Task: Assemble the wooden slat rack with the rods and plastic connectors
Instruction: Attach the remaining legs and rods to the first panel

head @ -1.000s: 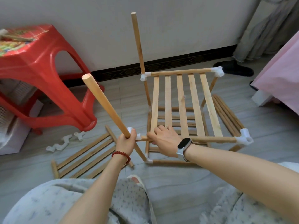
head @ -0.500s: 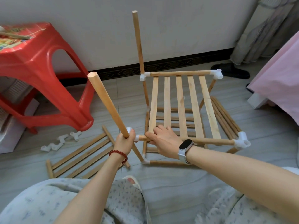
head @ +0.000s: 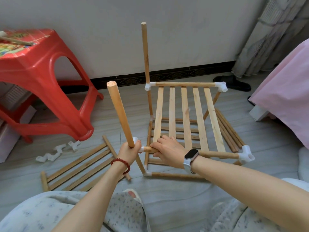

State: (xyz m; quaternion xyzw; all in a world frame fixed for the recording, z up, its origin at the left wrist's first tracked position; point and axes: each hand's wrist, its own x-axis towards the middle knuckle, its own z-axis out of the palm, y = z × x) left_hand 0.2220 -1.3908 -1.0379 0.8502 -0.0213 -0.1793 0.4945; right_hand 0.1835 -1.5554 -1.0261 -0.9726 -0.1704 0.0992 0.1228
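Left hand (head: 129, 150) grip closed round the upright rod (head: 120, 113), right hand (head: 168, 151) grip clasping the rack's front rail (head: 219, 154)

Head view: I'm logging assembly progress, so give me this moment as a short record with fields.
left hand: gripping tilted rod at near-left connector
right hand: on front rail of upper slat shelf
upright rods: far-left rod standing
spare parts: slat panel, loose connectors, rod bundle on floor
nearby: red stool
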